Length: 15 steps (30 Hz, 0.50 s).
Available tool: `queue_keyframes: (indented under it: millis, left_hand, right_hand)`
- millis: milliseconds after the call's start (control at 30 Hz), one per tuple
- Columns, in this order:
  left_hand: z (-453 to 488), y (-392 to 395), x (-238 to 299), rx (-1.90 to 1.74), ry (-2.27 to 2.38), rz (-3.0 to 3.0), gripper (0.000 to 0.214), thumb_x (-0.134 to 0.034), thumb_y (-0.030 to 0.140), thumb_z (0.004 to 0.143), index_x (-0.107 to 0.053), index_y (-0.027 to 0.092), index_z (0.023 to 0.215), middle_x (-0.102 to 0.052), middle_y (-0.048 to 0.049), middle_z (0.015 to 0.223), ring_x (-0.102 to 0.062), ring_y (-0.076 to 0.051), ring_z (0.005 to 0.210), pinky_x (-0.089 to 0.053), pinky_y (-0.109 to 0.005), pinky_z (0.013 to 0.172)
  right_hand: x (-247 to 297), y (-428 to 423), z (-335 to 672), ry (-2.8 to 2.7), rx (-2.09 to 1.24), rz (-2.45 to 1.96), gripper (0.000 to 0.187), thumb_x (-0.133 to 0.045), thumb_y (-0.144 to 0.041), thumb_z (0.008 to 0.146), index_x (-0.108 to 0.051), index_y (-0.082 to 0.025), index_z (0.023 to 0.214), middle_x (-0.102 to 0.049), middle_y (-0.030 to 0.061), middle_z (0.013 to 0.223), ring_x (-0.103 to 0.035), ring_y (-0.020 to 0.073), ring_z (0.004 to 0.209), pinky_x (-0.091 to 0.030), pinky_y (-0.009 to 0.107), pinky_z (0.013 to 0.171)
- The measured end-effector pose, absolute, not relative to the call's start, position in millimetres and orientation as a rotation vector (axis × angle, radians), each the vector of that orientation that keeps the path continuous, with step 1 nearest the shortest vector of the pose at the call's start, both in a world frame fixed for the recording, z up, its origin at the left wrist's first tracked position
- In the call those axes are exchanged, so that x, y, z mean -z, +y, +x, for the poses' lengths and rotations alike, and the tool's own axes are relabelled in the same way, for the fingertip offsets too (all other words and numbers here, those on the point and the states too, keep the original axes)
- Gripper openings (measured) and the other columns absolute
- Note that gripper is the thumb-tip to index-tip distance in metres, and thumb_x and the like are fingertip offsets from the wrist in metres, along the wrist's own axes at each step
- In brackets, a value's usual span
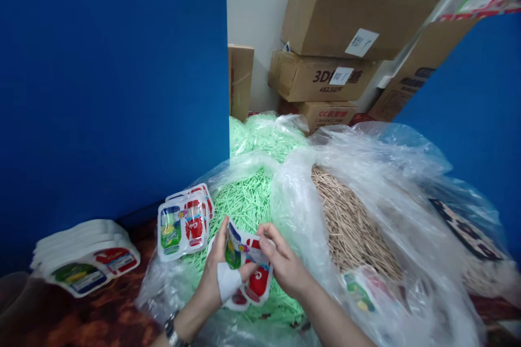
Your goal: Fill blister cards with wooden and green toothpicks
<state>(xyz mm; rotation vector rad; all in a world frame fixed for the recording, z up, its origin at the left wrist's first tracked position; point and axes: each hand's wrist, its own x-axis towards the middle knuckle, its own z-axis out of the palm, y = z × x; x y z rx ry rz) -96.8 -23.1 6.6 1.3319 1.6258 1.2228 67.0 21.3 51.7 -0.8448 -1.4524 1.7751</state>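
My left hand (211, 276), with white tape at the base of the thumb and a watch at the wrist, grips a printed packet (259, 282) showing a green can and a red can. The packet is bent along its middle. My right hand (287, 263) pinches its upper right edge between thumb and fingers. Beneath both hands lies an opened clear bag of green sticks (244, 195). A few like packets (173, 227) rest on the bag's left side. Part of another packet shows below my left thumb.
A stack of packets (85, 260) lies on the patterned surface at left. To the right is a plastic bag of brown sticks (350, 217). Cardboard boxes (345, 16) are piled against the back wall. Blue panels (114, 76) stand on both sides.
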Motion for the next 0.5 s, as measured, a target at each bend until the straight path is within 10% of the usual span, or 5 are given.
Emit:
queue_keyframes:
  millis: [233,500]
  left_hand:
    - [-85,-20,17,-1.22,1.512,1.055,0.093,-0.076,0.041,0.064,-0.032,0.018,0.143,-0.062,-0.0178,0.127,-0.064,-0.033,0.108,-0.054,-0.043,0.087]
    - [-78,-19,5,-1.006,1.266,0.916,0.042,-0.077,0.053,0.059,-0.073,0.015,0.075,-0.074,-0.0075,0.065,-0.07,-0.029,0.063,-0.059,-0.041,0.063]
  right_hand:
    - [-49,13,59,-1.294,-1.774,-0.838,0.033,-0.055,-0.054,0.085,-0.055,-0.024,0.099,-0.06,-0.0009,0.082,-0.058,0.0148,0.075,-0.048,0.027,0.072]
    - [-59,20,83,-1.628,-1.336,-0.923,0.033,-0.052,-0.05,0.088,-0.064,-0.019,0.085,-0.058,-0.0009,0.07,-0.052,0.0118,0.063,-0.042,0.023,0.061]
